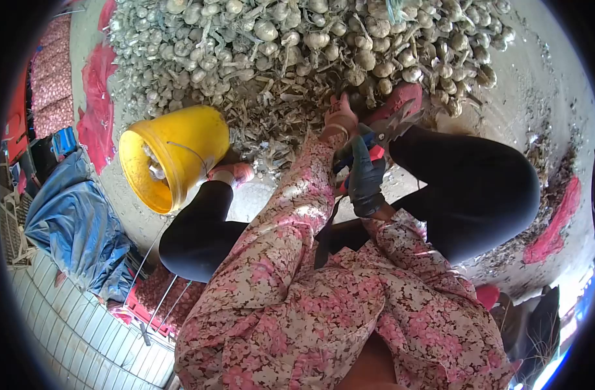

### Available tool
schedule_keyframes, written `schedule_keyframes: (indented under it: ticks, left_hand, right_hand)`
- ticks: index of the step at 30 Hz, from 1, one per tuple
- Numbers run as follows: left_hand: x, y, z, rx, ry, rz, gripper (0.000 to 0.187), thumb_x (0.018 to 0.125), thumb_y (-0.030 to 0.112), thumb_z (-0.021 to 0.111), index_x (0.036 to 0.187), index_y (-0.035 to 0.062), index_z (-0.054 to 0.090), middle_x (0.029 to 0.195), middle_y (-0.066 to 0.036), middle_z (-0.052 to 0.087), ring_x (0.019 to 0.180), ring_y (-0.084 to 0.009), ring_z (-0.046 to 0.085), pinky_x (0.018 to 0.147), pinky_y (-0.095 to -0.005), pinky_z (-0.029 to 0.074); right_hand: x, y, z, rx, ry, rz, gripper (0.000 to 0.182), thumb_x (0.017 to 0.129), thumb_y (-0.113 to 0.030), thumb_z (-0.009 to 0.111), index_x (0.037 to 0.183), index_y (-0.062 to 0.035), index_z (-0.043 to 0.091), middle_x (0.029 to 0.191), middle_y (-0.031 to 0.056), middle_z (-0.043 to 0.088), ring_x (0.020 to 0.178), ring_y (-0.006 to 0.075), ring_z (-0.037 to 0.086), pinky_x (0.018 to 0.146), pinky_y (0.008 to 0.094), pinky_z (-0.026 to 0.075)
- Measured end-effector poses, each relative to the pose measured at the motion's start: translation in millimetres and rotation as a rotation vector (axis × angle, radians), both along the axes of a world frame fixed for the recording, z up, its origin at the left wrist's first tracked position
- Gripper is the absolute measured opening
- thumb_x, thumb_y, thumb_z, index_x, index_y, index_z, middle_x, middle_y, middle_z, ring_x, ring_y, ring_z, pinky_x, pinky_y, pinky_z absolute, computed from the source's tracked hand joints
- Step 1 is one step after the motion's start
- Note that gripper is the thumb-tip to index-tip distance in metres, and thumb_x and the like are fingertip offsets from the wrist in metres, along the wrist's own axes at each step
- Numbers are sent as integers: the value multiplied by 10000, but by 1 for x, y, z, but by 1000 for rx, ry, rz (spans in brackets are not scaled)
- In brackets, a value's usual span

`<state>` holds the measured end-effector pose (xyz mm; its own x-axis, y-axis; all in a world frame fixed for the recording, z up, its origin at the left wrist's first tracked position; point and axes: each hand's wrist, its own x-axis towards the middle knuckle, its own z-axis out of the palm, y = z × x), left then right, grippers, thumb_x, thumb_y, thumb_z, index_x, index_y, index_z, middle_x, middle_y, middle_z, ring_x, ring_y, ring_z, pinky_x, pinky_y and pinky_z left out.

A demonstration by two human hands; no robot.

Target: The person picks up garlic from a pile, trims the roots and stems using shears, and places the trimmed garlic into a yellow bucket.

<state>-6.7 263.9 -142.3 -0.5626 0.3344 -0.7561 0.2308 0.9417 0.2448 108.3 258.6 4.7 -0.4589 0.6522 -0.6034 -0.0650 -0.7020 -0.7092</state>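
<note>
My left hand reaches to the near edge of the garlic pile. Its fingers are bent together by the bulbs, and what lies in them is too small and dark to make out. Just below and right of it, my right hand, in a dark glove, is closed around shears with blue and red handles. The metal blades point up and to the right, apart from each other, over a pink shoe.
A yellow bucket lies tipped at the left with a few pale pieces inside. Dry husks cover the ground before the pile. Blue plastic sheeting, full red net sacks and a metal rack are farther left. Red netting lies at the right.
</note>
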Motion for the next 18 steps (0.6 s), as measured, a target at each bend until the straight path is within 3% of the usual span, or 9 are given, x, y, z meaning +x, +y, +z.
schedule_keyframes:
  ticks: [2,5,6,8,11,13,15,16,18]
  left_hand:
    - [4,-7,-11,64,30,10,740,765,261,615,1436,206,308,1430,-227,330,1251,-277,461,983,-396,429]
    - [23,-67,-195,688,155,32,593,845,293,519,1410,219,358,1422,-222,349,1224,-266,491,968,-389,439]
    - [24,-49,-197,698,159,42,593,845,293,519,1410,219,358,1422,-222,349,1224,-266,491,968,-389,439]
    - [15,1,-180,-81,-203,380,505,901,314,410,1394,205,382,1339,-223,455,1177,-283,530,960,-394,443]
    - [-5,27,-146,-77,6,119,538,873,362,488,1377,198,395,1195,-202,574,1127,-327,557,922,-390,462]
    - [14,9,-45,290,183,-150,589,814,380,598,1331,142,445,1083,-193,626,1073,-365,583,871,-409,485]
    - [20,-14,-19,512,219,411,620,733,313,718,1260,71,498,1073,-145,638,1034,-320,609,838,-394,497]
    - [17,-23,-2,1160,-109,668,480,765,158,704,1196,27,538,1043,-96,646,937,-237,638,788,-364,516]
    - [16,-51,61,1205,-293,852,408,783,133,698,1155,45,555,1014,-83,648,904,-220,641,750,-344,524]
  right_hand:
    - [-8,10,5,-97,-2,51,320,928,-198,582,1188,-21,525,715,-16,565,590,56,516,521,229,422]
    - [-21,24,-4,88,-163,186,331,921,-200,596,1191,-22,523,734,-28,550,613,50,493,546,231,420]
    - [-19,29,-12,108,-196,292,331,914,-189,606,1187,-19,526,751,-35,540,646,47,483,558,233,420]
    - [-14,29,-26,149,-151,349,329,908,-169,612,1189,-21,527,770,-31,543,672,46,492,579,229,426]
    - [-8,47,-12,287,-83,385,248,899,-176,629,1088,-44,539,762,-36,556,674,44,518,583,223,437]
    - [13,51,-4,355,-60,393,186,897,-203,639,985,-65,549,735,-45,566,650,41,534,567,221,443]
    - [26,53,-17,498,97,319,170,881,-116,643,1006,-62,542,843,-12,585,734,72,562,641,245,474]
    - [35,55,-22,513,174,329,206,870,-29,626,1054,-57,538,925,-7,579,818,88,563,699,256,482]
    - [41,66,-7,910,-189,617,425,803,-156,690,1169,-48,502,933,91,622,831,228,617,714,341,491]
